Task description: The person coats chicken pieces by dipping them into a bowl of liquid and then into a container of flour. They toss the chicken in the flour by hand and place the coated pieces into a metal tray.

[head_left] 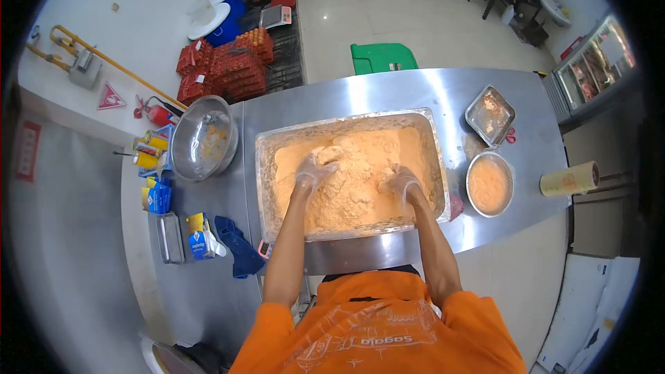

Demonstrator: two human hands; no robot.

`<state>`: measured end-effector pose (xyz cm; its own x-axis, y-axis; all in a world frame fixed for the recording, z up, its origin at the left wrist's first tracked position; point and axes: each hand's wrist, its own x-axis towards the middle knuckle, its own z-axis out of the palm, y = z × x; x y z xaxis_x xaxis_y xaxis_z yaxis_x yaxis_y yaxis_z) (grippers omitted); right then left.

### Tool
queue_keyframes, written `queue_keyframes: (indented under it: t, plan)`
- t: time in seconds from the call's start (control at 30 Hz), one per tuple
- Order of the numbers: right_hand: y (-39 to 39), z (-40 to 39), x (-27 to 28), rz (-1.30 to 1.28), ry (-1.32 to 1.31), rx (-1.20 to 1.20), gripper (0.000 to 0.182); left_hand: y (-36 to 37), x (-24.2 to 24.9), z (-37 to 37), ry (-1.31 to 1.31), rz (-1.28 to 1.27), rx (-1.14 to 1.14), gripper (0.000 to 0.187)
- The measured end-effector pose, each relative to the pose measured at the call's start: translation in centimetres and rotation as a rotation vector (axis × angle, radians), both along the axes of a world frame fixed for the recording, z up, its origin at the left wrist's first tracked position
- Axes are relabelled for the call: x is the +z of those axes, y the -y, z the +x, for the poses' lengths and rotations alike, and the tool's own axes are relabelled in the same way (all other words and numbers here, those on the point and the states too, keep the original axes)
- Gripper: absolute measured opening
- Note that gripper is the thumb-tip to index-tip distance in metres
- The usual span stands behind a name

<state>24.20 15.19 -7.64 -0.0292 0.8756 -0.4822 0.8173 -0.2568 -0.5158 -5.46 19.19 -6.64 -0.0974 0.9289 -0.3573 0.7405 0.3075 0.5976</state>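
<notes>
Both Our Gloved Hands Sunk in a Big Tray of Orange Crumbs

We have both hands in the orange mix (353, 197), which lies inside the big metal tray (346, 236) on the steel table (454, 97). Our left hand (316, 170), in a clear glove, reaches into the heap on the left side, fingers bent and partly buried. Our right hand (404, 183), gloved the same way, dips in near the right side, its fingertips covered by crumbs. We cannot tell how wide or narrow either hand is, or whether it grips a clump. The mix is powdery at the edges and lumpy between our hands.

Left of the tray we see a large steel bowl (205, 140) with orange bits inside. Nearer to us on that side are a small metal tin (170, 239), a blue and yellow box (203, 239) and a dark blue cloth (237, 248), its lower end near a small red and white device (264, 248).

To the right, a round bowl (490, 184) holds more orange stuff. Beyond it sits a small square pan (490, 116) with crumbs in it, red handles (511, 136) just beside it. A pale yellow roll (570, 179) lies on its side at the table's right end.
</notes>
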Motion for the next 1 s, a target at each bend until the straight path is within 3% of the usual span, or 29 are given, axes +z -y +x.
queue_keyframes:
  t: [0.03,0.1,0.17,0.23,0.27,0.33,0.43,0.53,0.6,0.73,0.8,0.83,0.93,1.0]
  plan:
    - [0.6,-0.2,0.3,0.052,-0.045,-0.033,0.056,-1.2,-2.9,-0.2,-0.118,0.005,-0.048,0.075]
    - [1.4,-0.9,-1.3,0.177,-0.106,-0.154,0.051,-3.6,-9.6,-2.6,0.111,0.002,-0.086,0.067]
    - [1.7,-1.0,-1.9,0.234,-0.289,-0.310,0.051,-4.4,-8.0,-3.9,0.384,-0.101,-0.048,0.063]
    - [1.8,-1.4,-1.4,0.238,-0.459,-0.489,0.054,-2.6,1.8,-4.4,0.691,-0.311,0.089,0.063]
    - [2.0,-1.7,-0.9,0.258,-0.477,-0.576,0.055,-2.1,2.0,-4.7,0.660,-0.249,0.117,0.057]
    - [2.0,-3.1,0.9,0.366,-0.226,-0.736,0.056,-1.2,2.7,-4.6,0.601,-0.116,0.170,0.044]
    - [0.9,-9.1,0.3,0.563,-0.141,-0.525,0.058,2.1,3.0,1.4,0.379,0.011,0.139,0.043]
    - [1.7,-13.0,6.1,0.432,-0.272,-0.602,0.050,3.5,5.6,5.7,0.152,0.068,0.048,0.043]
    - [1.1,-10.7,6.1,0.491,-0.250,-0.612,0.042,3.5,7.5,4.8,0.137,0.063,0.050,0.047]
    - [1.1,-6.8,4.7,0.481,-0.205,-0.693,0.035,4.0,7.2,3.5,0.123,-0.005,0.154,0.051]
    - [-0.7,-8.2,-4.2,0.518,-0.220,-0.389,0.035,3.4,4.1,5.0,0.015,0.057,0.126,0.052]
    - [-0.3,-9.1,-3.1,0.513,-0.297,-0.361,0.037,3.3,2.4,6.2,-0.060,0.113,0.057,0.053]
    - [0.6,-8.0,5.6,0.333,-0.552,-0.456,0.046,2.7,4.2,7.4,0.048,-0.040,0.112,0.055]
    - [-0.6,-3.6,4.4,0.277,-0.834,-0.457,0.052,4.1,6.6,8.8,0.542,-0.100,0.283,0.043]
